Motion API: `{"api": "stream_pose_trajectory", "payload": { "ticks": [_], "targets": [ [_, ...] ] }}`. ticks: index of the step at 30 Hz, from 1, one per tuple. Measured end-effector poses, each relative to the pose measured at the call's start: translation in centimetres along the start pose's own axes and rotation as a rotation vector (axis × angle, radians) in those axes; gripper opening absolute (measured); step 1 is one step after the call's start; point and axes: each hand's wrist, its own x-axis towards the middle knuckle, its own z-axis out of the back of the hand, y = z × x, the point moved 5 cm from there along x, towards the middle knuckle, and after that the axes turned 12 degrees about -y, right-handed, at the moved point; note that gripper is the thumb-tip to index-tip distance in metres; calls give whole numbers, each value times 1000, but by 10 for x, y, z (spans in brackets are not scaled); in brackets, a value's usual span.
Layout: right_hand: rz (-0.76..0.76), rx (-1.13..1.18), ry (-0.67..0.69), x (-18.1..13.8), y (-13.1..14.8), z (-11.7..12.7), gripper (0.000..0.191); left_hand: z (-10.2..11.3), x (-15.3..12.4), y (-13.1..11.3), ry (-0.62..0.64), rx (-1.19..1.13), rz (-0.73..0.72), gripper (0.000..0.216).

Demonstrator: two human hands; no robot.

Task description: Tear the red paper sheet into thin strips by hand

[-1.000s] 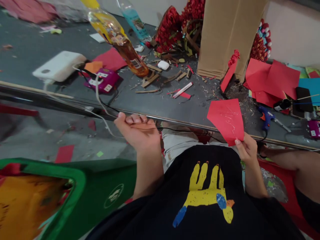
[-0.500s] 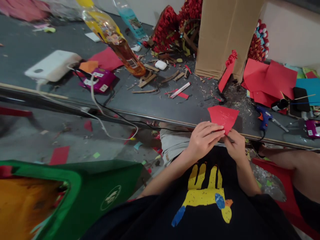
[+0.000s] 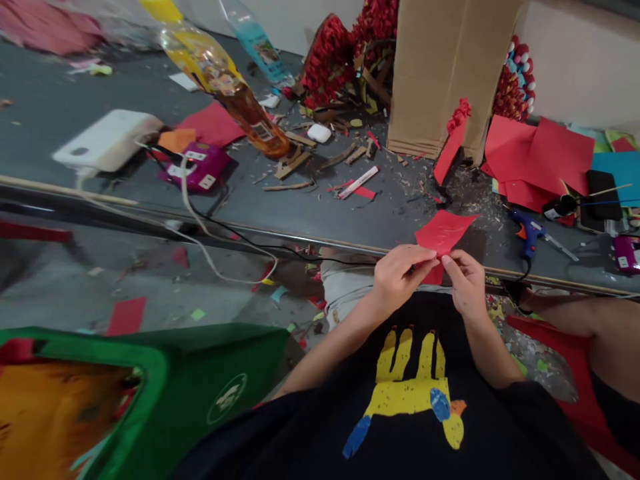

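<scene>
Between my two hands is a piece of red paper (image 3: 445, 230), held over my lap at the table's front edge. My left hand (image 3: 400, 273) pinches it from the left with thumb and fingertips. From the other side my right hand (image 3: 466, 280) pinches the same paper close to the left fingertips. The paper's upper part fans out toward the table, and a lower part hangs below the fingers. Just beyond lie a red-and-white marker (image 3: 359, 183) and a red paper strip with a ruffled top (image 3: 453, 147), which leans against a cardboard sheet (image 3: 445, 67).
On the right are red paper sheets (image 3: 543, 157), a blue glue gun (image 3: 526, 233) and a black phone (image 3: 603, 193). Bottles (image 3: 225, 80), a purple power strip (image 3: 200, 167) and cables are on the left. A green bin (image 3: 225, 367) stands beside me; another person's leg (image 3: 575, 313) is at right.
The red paper has turned and bent between my fingers, and part of it now shows below them. My hands have drawn slightly apart, with the right palm showing more.
</scene>
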Motion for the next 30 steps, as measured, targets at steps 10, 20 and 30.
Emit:
{"api": "stream_pose_trajectory", "payload": {
  "ticks": [10, 20, 30],
  "targets": [
    [57, 31, 64, 20, 50, -18, 25, -3, 40, 19, -26, -324, 670, 14],
    [147, 83, 113, 33, 55, -22, 17, -6, 63, 19, 73, -511, 686, 16],
    [440, 11, 14, 27, 52, -9, 6, -1, 60, -6, 20, -143, -97, 10]
  ]
}}
